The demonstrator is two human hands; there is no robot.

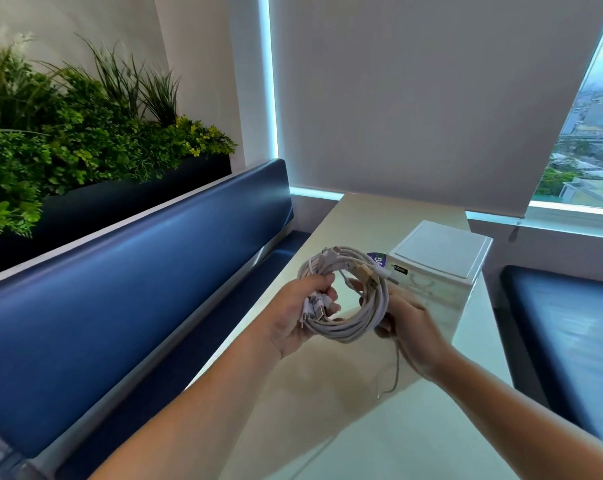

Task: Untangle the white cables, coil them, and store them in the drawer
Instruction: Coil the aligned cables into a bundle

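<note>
A round coil of white cables (353, 327) hangs in the air above the pale table (328, 410), held between both hands. My left hand (298, 313) grips the coil's left side, where several plug ends bunch together. My right hand (411, 327) holds the coil's right side, fingers curled behind the loops. One loose cable end (393, 372) dangles below the right hand toward the table. Just behind the coil stands a small white plastic drawer unit (442, 258); its front is partly hidden by the cables, so I cannot tell whether a drawer is open.
A blue padded bench (127, 278) runs along the left of the table, with a planter of green plants (68, 140) above it. Another dark seat (563, 327) lies to the right. A blind and window (591, 140) fill the back wall.
</note>
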